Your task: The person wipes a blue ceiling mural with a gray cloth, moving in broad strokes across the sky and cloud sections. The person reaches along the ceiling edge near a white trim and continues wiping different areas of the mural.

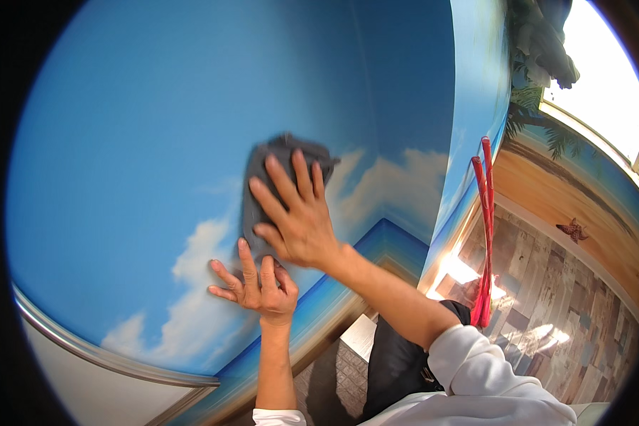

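A dark grey cloth [285,153] lies against a wall painted as blue sky with white clouds. My right hand [298,213] presses on it with the fingers spread and the palm toward the wall. Below, my left hand [266,287] rests by the cloth's lower edge, its fingers apart. The left fingertips appear to touch the wall, and one or two meet the cloth; whether they bear on it I cannot tell. The cloth's outline is slightly blurred.
Two red pole-like lengths [484,234] stand to the right, near the painted wall's edge. A metal trim rail [106,362] runs along the lower left. Wood-patterned flooring [547,284] shows at right, below a bright window [610,71]. A starfish [572,230] marks the sand-coloured wall.
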Available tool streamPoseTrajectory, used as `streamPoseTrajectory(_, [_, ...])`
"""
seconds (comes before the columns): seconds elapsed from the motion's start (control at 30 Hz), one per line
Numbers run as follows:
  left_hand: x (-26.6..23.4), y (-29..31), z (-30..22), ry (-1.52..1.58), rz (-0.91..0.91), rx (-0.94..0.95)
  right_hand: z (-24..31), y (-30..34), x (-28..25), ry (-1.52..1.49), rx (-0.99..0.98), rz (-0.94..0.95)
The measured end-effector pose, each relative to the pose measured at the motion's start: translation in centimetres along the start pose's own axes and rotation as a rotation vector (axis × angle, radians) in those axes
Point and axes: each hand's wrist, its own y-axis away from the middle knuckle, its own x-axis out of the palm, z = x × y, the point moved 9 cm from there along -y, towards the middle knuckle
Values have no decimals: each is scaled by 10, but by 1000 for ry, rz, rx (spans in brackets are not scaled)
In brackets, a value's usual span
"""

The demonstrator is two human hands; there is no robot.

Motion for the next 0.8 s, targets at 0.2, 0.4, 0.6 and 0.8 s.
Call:
streamPoseTrajectory(0.2, [0,2,0,0,5,15,-80,-4,-16,57,311,-113])
streamPoseTrajectory(0.4, [-1,-2,-3,11,-13,17,-44,41,-17,16,280,-95])
streamPoseTrajectory(0.6, [-1,0,-2,11,26,23,-87,-48,-29,60,298,-171])
streamPoseTrajectory(0.8, [3,6,-7,37,19,42,-113,-2,-23,78,436,-202])
